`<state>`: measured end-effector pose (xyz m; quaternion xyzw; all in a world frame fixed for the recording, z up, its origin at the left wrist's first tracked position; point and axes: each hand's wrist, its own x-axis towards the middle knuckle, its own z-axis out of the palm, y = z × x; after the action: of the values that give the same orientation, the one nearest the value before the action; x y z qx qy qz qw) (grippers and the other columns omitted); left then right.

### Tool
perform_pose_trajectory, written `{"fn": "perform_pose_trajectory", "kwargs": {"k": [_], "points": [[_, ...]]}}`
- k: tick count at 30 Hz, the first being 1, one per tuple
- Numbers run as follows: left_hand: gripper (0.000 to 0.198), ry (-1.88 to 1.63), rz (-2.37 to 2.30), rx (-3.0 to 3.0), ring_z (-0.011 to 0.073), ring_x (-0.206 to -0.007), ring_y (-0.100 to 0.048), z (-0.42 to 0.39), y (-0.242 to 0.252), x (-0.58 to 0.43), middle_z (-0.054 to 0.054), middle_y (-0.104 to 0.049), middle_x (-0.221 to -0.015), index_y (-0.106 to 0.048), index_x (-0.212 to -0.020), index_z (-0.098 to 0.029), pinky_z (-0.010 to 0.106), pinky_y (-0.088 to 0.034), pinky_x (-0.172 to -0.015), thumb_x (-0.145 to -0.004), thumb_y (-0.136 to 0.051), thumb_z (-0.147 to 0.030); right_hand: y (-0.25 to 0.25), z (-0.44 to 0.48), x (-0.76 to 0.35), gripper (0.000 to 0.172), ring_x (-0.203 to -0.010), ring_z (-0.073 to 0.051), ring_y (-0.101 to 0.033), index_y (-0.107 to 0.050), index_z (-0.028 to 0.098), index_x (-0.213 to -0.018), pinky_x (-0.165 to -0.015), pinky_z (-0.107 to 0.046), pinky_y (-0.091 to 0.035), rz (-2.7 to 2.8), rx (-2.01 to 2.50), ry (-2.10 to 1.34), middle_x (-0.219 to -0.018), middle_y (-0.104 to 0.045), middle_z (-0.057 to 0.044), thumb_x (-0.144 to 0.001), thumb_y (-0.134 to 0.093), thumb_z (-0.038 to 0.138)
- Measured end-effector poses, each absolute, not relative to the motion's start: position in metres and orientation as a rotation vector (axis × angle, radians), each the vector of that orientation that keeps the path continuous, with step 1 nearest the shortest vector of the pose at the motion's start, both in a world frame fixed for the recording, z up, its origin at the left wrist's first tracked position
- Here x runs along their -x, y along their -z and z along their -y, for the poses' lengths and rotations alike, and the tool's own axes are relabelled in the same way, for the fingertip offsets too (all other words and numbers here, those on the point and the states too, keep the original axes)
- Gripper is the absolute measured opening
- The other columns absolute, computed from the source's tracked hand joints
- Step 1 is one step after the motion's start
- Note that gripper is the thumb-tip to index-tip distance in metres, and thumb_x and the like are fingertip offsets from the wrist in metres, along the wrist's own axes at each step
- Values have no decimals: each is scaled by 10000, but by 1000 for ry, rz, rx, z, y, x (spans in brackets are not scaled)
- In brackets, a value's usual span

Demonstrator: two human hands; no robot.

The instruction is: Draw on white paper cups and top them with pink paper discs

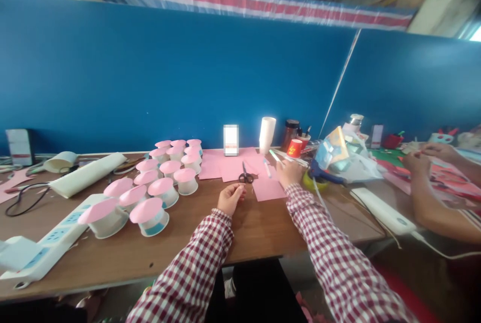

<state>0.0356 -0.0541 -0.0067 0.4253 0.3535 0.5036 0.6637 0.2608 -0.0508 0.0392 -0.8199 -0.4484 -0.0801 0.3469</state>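
My left hand (231,199) is over the table's front part, thumb and fingers pinched together; whatever they may hold is too small to make out. Just beyond it lie dark-handled scissors (246,177) on pink paper sheets (235,165). My right hand (291,174) reaches farther back, beside a red paper cup (294,148). A green-and-white pen-like stick (275,155) lies at its fingertips, and whether the fingers grip it is unclear. Near this hand is a square pink sheet (268,190). To the left stand rows of white paper cups (162,192) topped with pink paper discs.
A stack of white cups (267,135), a dark jar (290,134) and a blue-handled glue gun (325,175) stand behind and right. A power strip (56,238) lies left, a white power bank-like box (383,211) right. Another person's hands (432,157) work at far right.
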Motion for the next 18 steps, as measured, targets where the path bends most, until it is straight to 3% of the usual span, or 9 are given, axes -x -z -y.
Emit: {"fn": "perform_pose_trajectory", "kwargs": {"k": [7,18], "points": [[382,-1078,-871,-1234,97,-556,-578,62,3,-36,41,-673,-680,-696,-850,-110,210,-487,-515,-642,-738,-427,-41,36,-261,296,-1046,-322,-564,-724,117,-915,-854,-404,-414,1172,2382,240,-996,-677,-187,-836,-519,315],[375,-980,-840,-1398,93,-569,-540,66,4,-37,26,-620,-664,-668,-890,-94,217,-462,-546,-700,-660,-417,-29,24,-269,275,-1025,-295,-567,-710,177,-955,-831,-395,-434,1231,2385,256,-1025,-661,-147,-820,-556,360]]}}
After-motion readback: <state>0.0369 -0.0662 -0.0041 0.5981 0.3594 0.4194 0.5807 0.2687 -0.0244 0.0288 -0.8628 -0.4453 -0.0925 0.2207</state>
